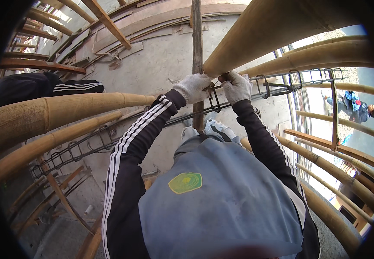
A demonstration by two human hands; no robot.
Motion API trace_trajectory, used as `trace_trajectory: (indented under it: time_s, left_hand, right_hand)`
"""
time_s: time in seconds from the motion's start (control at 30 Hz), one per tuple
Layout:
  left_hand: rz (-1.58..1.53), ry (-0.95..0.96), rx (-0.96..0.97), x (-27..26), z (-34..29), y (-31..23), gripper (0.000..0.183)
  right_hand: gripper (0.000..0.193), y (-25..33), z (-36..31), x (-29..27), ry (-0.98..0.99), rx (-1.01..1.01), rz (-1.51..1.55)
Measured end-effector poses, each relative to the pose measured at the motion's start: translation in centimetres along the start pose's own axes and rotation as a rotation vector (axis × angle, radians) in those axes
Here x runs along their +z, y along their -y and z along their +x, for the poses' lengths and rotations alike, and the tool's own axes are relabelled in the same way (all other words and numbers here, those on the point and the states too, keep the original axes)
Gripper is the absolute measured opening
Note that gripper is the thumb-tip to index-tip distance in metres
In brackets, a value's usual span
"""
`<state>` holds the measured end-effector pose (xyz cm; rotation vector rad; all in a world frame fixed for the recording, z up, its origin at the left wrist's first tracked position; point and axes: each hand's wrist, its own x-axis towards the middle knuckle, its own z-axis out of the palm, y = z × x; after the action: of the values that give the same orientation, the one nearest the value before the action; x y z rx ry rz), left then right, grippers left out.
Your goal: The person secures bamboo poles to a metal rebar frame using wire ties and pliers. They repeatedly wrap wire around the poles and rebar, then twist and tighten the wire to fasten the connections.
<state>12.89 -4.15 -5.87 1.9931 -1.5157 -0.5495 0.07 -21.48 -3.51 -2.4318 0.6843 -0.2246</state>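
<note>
My left hand [192, 88], in a pale knit glove, has its fingers curled in beside the wooden post [197, 39]; whether it is clamped on anything I can't make out, since the fingertips are hidden; my right hand [237, 88], gloved the same way, is closed round a dark brown stub [224, 77], too little of it showing to say whether it is a tool handle; the rebar cage [214, 100] lies just in front of me, slanting from lower left to upper right past the post, with one square stirrup hanging between my two hands and others spaced along the bars toward the right; to work well here, I'd steady the steel with my left hand and let my right do the finer turning; I'd want that stirrup square to the long bars, snug against them at its corners, before putting any force on it; the big bamboo pole [277, 34] ends right above my fingers, so short, controlled wrist movements would suit better than wide swings; loose glove fabric could snag on steel ends, I judge, so fingertips are best clear of any pinch between bar and post.
</note>
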Motion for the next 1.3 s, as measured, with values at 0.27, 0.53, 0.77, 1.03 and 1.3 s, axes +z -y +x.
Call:
trace_trajectory:
  time_s: [0.27,0.53,0.77,1.03,1.3]
  left_hand:
    - [-0.029,-0.073,0.013,-0.2,-0.4,-0.6,0.022]
    - [-0.099,0.066,0.013,-1.0,0.3,-1.1,0.013]
    - [-0.215,0.136,-0.039,-1.3,0.8,-0.9,0.015]
    - [-0.200,0.105,0.012,-1.3,0.7,-1.0,0.013]
    - [-0.198,0.132,-0.002,-1.1,0.6,-0.4,0.021]
  right_hand:
    - [0.031,1.6,2.2,-1.4,0.315,0.194,-0.319]
    - [0.042,2.7,2.2,-3.4,0.444,0.262,-0.200]
    - [0.032,0.2,-6.2,-4.0,0.181,-0.184,-0.117]
    - [0.037,0.0,-6.7,-2.7,0.234,-0.189,-0.256]
    - [0.038,1.7,-5.7,-2.3,0.302,-0.047,-0.313]
